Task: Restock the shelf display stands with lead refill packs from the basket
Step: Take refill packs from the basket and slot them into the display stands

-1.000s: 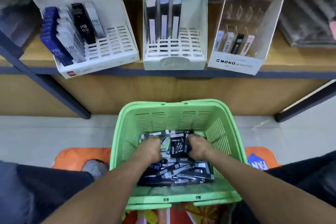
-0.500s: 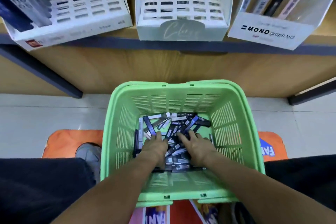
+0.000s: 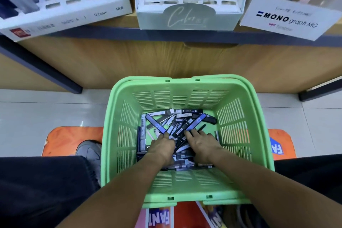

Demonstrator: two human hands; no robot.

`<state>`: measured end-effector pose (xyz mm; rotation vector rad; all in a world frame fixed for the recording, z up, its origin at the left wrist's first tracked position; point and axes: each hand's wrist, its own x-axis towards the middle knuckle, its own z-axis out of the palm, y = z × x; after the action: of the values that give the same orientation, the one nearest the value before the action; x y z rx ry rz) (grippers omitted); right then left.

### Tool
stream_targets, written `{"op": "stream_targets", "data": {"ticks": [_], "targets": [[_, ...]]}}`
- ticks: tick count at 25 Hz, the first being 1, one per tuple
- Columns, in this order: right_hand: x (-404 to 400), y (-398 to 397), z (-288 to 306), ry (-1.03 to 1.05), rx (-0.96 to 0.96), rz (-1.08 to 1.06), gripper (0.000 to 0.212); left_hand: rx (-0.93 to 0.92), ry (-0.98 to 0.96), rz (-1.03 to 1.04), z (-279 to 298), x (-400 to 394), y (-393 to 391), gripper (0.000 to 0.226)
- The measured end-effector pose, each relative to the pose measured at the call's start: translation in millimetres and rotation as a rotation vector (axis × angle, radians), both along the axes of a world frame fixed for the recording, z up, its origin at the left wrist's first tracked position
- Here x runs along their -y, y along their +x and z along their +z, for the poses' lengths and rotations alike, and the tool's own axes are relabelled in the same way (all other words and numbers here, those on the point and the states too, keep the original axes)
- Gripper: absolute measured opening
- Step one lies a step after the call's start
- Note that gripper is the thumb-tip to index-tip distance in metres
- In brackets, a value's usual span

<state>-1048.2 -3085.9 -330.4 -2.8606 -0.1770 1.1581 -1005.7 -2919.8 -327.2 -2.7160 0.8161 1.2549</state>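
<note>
Green plastic basket (image 3: 187, 98), slatted walls, set on the floor in the near centre of the head view, partly over an orange mat (image 3: 61, 139). Contents: a loose heap of lead refill packs (image 3: 177, 124), black, grey and blue, lying crosswise on the basket bottom. Left hand (image 3: 162, 147) and right hand (image 3: 202, 144) both reach into the heap side by side, palms down; the fingers lie spread and fairly straight on the packs, pressing them, nothing pinched or lifted. Wooden shelf (image 3: 166, 57) at the far side carries three display stands: a white slotted stand (image 3: 77, 3) far left, marked 0.5mm, with dark packs in its left rows; a pale stand (image 3: 188, 15) at centre with script lettering; a stand marked MONO graph MG (image 3: 288, 20) far right. Grey shoe (image 3: 88, 151) just left of the basket.
</note>
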Motion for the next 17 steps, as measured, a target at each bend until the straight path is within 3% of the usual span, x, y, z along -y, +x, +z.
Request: {"op": "stream_targets", "data": {"ticks": [9, 14, 17], "targets": [[0, 4, -3, 0.039, -0.023, 0.010, 0.064, -0.069, 0.011, -0.134, -4, 8, 5, 0.029], [2, 3, 0, 0.094, 0.028, -0.061, 0.045, -0.209, -0.026, 0.026, -9, -7, 12, 0.021], [4, 7, 5, 0.167, 0.040, -0.153, 0.048, -0.236, -0.128, 0.152, -9, -9, 23, 0.022]]}}
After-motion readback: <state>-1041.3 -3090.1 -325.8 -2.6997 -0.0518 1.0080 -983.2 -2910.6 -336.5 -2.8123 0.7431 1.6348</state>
